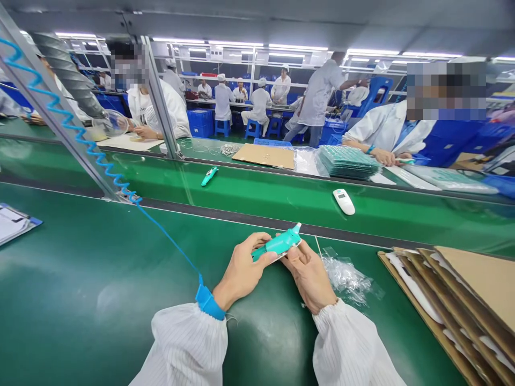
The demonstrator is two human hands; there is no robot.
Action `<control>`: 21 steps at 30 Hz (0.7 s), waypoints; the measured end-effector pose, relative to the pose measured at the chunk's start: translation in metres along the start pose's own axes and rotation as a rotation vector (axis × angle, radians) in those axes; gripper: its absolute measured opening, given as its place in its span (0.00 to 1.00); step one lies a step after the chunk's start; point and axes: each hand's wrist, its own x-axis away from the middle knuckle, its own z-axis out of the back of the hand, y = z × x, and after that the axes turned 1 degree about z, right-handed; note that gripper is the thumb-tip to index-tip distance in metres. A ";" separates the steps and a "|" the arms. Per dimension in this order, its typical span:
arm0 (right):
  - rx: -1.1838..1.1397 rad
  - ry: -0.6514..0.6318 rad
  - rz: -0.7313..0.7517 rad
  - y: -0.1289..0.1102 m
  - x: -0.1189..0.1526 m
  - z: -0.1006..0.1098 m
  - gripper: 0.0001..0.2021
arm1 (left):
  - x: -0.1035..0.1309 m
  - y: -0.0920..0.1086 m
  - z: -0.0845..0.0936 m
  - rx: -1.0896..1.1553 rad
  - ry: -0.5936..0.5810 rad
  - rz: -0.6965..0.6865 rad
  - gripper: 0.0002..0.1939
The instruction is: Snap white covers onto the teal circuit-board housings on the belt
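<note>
An ear thermometer (280, 243) with a teal body and a pale probe tip is held above the green bench, tip pointing up and to the right. My left hand (244, 269) grips its lower end, thumb along the near side. At the probe end, my right hand (308, 271) pinches the body from the right; some of its fingertips are hidden behind the thermometer. A blue wrist strap (210, 302) with a coiled cord is on my left wrist. Crumpled clear plastic bags (349, 276) lie just right of my right hand.
Beyond a dark edge runs a green conveyor belt (257, 196) carrying a teal device (210, 176) and a white thermometer (343, 202). Cardboard dividers (454, 300) stand at right, a clipboard (16, 224) at far left. A metal post (60, 107) rises at left. Co-workers sit across the belt.
</note>
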 end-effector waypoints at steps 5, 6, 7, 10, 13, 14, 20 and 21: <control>0.070 0.108 0.003 0.006 -0.003 0.005 0.34 | 0.004 0.006 -0.006 -0.034 0.009 0.013 0.14; 0.072 0.120 0.000 0.006 -0.003 0.005 0.35 | 0.005 0.008 -0.007 -0.046 -0.003 0.002 0.15; 0.067 0.125 -0.006 0.005 -0.002 0.005 0.35 | 0.006 0.010 -0.007 -0.064 -0.018 -0.012 0.16; 0.035 0.141 -0.021 0.001 -0.003 0.004 0.32 | 0.008 0.014 -0.009 -0.119 -0.054 -0.037 0.21; -0.022 0.169 -0.017 -0.003 -0.004 0.004 0.28 | 0.009 0.015 -0.010 -0.167 -0.069 -0.056 0.19; -0.040 0.173 -0.015 -0.004 -0.005 0.004 0.27 | 0.010 0.014 -0.010 -0.185 -0.072 -0.063 0.19; -0.127 0.199 -0.072 -0.009 -0.006 0.004 0.26 | 0.011 0.014 -0.012 -0.379 -0.084 -0.015 0.18; -0.141 0.200 -0.080 -0.009 -0.006 0.003 0.26 | 0.011 0.014 -0.012 -0.390 -0.079 -0.007 0.18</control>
